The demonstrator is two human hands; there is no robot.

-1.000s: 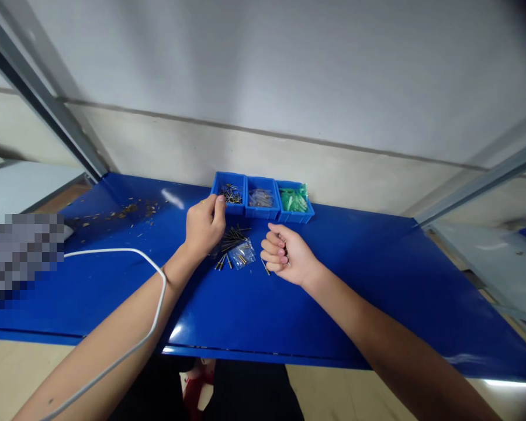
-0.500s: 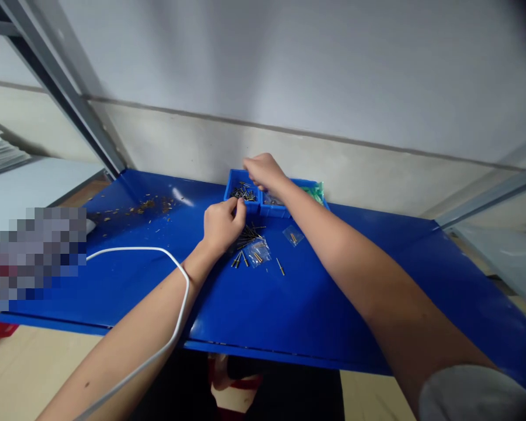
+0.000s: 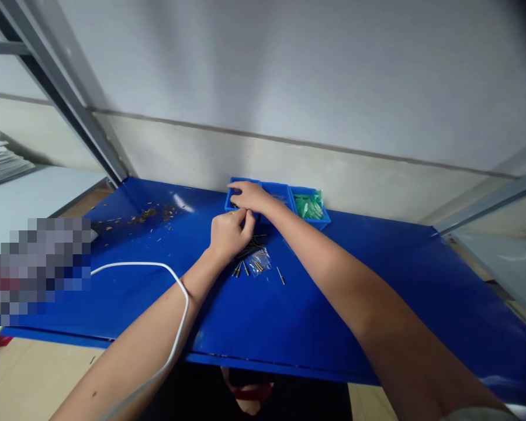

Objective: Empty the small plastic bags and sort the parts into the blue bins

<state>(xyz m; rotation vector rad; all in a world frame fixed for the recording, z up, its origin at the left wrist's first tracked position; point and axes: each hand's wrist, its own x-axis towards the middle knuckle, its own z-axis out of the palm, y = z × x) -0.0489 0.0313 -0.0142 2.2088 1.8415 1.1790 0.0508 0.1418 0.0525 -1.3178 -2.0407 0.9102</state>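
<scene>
My right hand (image 3: 249, 197) reaches over the left blue bin (image 3: 245, 179), its fingers stretched and apart above the small metal parts there, which it mostly covers. Just in front of that bin, my left hand (image 3: 229, 235) is closed, thumb pressed to the fingers; whatever lies in the pinch is too small to name. Below it on the table are a pile of thin dark pins (image 3: 255, 242) with brass-coloured ends and a small clear plastic bag (image 3: 259, 261) holding brass-coloured pieces. A single pin (image 3: 281, 275) lies to the right.
Beside the left bin stand a middle blue bin (image 3: 280, 188) and a right bin holding green packets (image 3: 309, 204). Brownish scraps (image 3: 146, 215) litter the blue table (image 3: 315, 327) at left. A white cable (image 3: 131, 264) crosses my left forearm. A wall rises behind.
My right hand has come down and left from above the bins, and its fingers have spread over the left bin. My left hand stays pinched near the bin's front.
</scene>
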